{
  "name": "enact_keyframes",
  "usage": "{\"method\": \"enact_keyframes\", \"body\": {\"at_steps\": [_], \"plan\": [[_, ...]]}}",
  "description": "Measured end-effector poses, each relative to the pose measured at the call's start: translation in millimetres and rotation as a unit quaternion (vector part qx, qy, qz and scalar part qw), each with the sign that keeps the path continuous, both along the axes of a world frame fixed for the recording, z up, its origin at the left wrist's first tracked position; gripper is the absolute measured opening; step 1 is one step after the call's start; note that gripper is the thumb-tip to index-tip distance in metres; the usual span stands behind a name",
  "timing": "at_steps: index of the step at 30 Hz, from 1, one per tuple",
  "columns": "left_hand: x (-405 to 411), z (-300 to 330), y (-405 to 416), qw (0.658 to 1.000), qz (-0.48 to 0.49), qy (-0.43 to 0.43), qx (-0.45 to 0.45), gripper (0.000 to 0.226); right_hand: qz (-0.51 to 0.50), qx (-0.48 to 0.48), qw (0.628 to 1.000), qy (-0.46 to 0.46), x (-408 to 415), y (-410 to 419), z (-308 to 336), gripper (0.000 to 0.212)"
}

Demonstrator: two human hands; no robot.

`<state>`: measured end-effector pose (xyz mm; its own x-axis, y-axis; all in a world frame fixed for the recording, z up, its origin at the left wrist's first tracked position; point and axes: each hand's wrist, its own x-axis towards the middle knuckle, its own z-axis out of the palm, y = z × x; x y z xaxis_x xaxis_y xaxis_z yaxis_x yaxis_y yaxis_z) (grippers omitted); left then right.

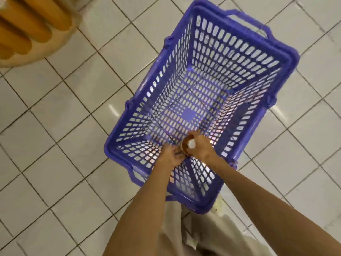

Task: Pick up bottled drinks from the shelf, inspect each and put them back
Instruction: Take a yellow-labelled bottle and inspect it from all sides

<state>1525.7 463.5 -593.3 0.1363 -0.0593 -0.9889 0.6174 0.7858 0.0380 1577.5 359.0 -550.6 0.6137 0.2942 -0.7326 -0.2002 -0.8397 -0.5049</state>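
View: I am looking straight down past both forearms into a purple plastic shopping basket that stands on a white tiled floor.
Bottle: the bottled drink, brown with a white cap, is seen end-on from the top, upright or close to it, low inside the basket's near end. I cannot tell whether its base touches the basket bottom.
Right hand: my right hand is wrapped round the bottle just below the cap, fingers curled on its far side.
Left hand: my left hand sits just beside the bottle on its left with fingers bent toward its body; the blur hides whether it truly grips or only steadies.
Shelf: at the upper left a blurred edge with orange-brown bottles shows, well apart from the basket.
Step, as I judge it: lifting this drink out to inspect it.
Doing it well: I would keep the right grip firm on the neck, bring the left under the body for support, raise it straight up clear of the basket rim, then turn it slowly so the label faces me.
Risk: a one-handed neck grip could slip.
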Motion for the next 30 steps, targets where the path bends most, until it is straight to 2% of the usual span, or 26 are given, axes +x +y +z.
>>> {"method": "enact_keyframes", "body": {"at_steps": [3,7,10,13,16,17,20,23,26,30], "plan": [[7.1,-5.1,3.1,1.000,0.025,0.011,-0.015,0.058,-0.013,-0.025,0.999,0.023,4.9,-0.3,-10.2,0.062],[8.5,5.2,8.7,1.000,0.012,0.010,0.003,0.064,0.005,-0.049,0.995,0.082,9.3,-1.9,-1.5,0.078],[8.4,52.3,20.0,0.998,-0.050,-0.007,0.039,0.045,-0.028,-0.030,0.996,0.078,11.7,-3.3,42.2,0.062],[12.7,144.1,34.9,0.988,-0.119,-0.028,0.099,0.028,-0.110,0.030,0.991,0.065,18.8,-2.5,134.2,0.040],[14.7,278.8,36.0,0.972,-0.169,-0.054,0.155,0.024,-0.201,0.110,0.973,0.034,17.4,-9.8,268.0,0.024],[10.9,330.6,34.4,0.970,-0.177,-0.068,0.151,0.026,-0.205,0.123,0.971,0.021,12.2,-15.1,316.6,0.022],[-19.6,479.6,33.4,0.968,-0.173,-0.131,0.124,0.023,-0.123,0.108,0.985,-0.050,-14.1,-38.6,446.7,0.019],[-64.8,600.7,33.6,0.955,-0.185,-0.164,0.163,0.020,-0.135,0.160,0.976,-0.057,-43.5,-56.8,555.5,0.012],[-104.5,673.6,33.8,0.952,-0.141,-0.186,0.198,0.022,-0.138,0.225,0.964,0.023,-63.5,-66.1,626.8,0.013],[-162.6,707.9,27.3,0.947,-0.034,-0.205,0.246,0.024,-0.083,0.262,0.958,0.077,-81.9,-76.5,661.8,0.014]]}}
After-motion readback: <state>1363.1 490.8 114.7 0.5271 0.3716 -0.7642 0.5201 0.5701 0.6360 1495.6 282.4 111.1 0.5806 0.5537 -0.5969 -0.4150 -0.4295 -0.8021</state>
